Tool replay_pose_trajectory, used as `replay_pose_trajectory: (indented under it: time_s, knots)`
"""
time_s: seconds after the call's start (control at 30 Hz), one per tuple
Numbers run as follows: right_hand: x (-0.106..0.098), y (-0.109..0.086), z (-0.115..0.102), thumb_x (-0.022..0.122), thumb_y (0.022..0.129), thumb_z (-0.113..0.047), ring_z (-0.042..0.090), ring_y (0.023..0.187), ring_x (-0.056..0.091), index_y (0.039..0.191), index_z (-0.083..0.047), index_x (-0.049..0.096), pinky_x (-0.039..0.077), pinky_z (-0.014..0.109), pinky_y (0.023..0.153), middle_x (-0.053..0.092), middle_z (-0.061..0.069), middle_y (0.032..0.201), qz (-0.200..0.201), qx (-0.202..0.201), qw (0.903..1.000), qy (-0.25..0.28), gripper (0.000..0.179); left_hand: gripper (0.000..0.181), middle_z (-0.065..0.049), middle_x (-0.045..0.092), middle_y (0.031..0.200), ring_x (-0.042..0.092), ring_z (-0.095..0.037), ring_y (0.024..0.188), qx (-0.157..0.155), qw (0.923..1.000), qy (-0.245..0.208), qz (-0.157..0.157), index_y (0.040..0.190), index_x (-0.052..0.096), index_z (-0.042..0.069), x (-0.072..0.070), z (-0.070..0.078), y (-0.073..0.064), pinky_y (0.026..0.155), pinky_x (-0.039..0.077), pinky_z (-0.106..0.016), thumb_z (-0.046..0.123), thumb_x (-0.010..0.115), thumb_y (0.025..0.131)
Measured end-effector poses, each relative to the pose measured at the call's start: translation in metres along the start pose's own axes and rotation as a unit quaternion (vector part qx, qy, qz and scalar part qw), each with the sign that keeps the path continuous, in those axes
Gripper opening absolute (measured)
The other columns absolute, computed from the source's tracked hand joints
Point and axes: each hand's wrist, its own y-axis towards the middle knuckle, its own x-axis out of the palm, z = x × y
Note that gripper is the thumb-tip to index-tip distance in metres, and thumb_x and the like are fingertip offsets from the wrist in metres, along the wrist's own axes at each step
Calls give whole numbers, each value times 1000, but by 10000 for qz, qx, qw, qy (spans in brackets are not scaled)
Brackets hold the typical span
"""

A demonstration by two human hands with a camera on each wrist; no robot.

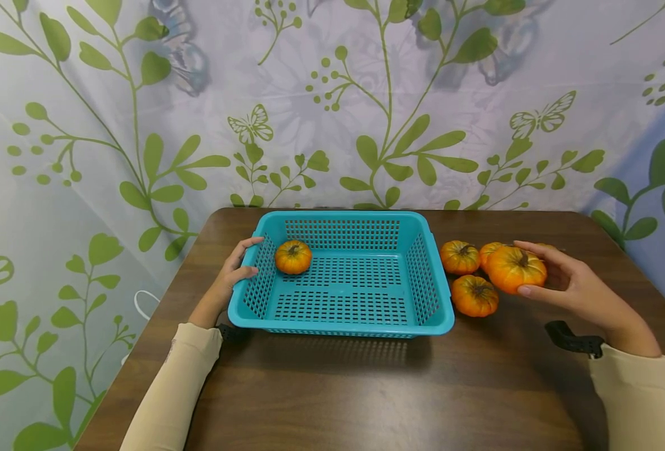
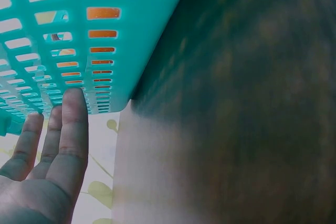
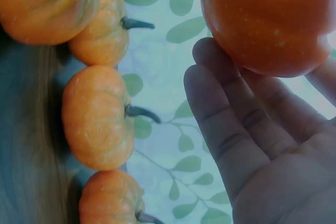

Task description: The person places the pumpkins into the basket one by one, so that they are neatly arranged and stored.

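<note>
A turquoise plastic basket (image 1: 343,331) with slotted walls sits on the table, one small orange pumpkin (image 1: 293,257) inside near its left wall. The left hand (image 1: 232,275) holds the basket's left side, thumb and index finger at the rim. In the left wrist view, other fingers (image 2: 73,129) lie along the outer wall. The right hand (image 1: 583,288) grips a second pumpkin (image 1: 515,270) between thumb and fingers, raised over the table right of the basket. Fingers (image 3: 231,124) support its side in the right wrist view, where its top is cut off.
Several more pumpkins stand right of the basket: one by its wall (image 1: 459,257), one nearer the front (image 1: 475,296), others partly hidden behind the held one. The brown wooden table (image 1: 332,388) ends at a leaf-patterned cloth (image 1: 321,125) behind it.
</note>
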Motion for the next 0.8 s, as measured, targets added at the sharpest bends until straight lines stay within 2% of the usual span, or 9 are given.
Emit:
replay_pose_trajectory:
  time_s: [0.17, 0.37, 0.5, 0.8]
  knots:
    - [5, 7, -6, 70, 92, 18, -4, 119, 61, 167, -9, 41, 51, 12, 91, 52, -19, 148, -78, -88, 9999, 4, 85, 65, -28, 31, 166, 47, -39, 129, 21, 10000, -19, -16, 160, 36, 1, 1, 1, 0, 95, 54, -29, 5, 47, 96]
    - [10, 15, -10, 71, 92, 16, -5, 120, 61, 166, -5, 41, 48, 10, 95, 53, -21, 147, -126, -143, 9998, -56, 83, 66, -28, 32, 165, 48, -37, 129, 24, 10000, 14, -16, 160, 34, -1, 1, 2, 0, 95, 54, -29, 6, 47, 96]
    - [14, 19, -10, 73, 91, 15, -6, 120, 60, 165, -7, 43, 47, 9, 95, 53, -22, 147, -89, -129, 9999, -63, 84, 67, -28, 32, 166, 46, -42, 131, -2, 10000, 29, -12, 160, 33, -1, 1, 2, 0, 95, 54, -29, 6, 47, 96]
    - [19, 25, -16, 72, 92, 15, -4, 119, 62, 166, -7, 41, 50, 12, 94, 53, -22, 147, -226, -140, 9996, 47, 83, 68, -29, 30, 166, 44, -46, 133, 0, 10000, 35, -25, 161, 31, -3, 1, 2, 0, 96, 53, -28, 6, 46, 95]
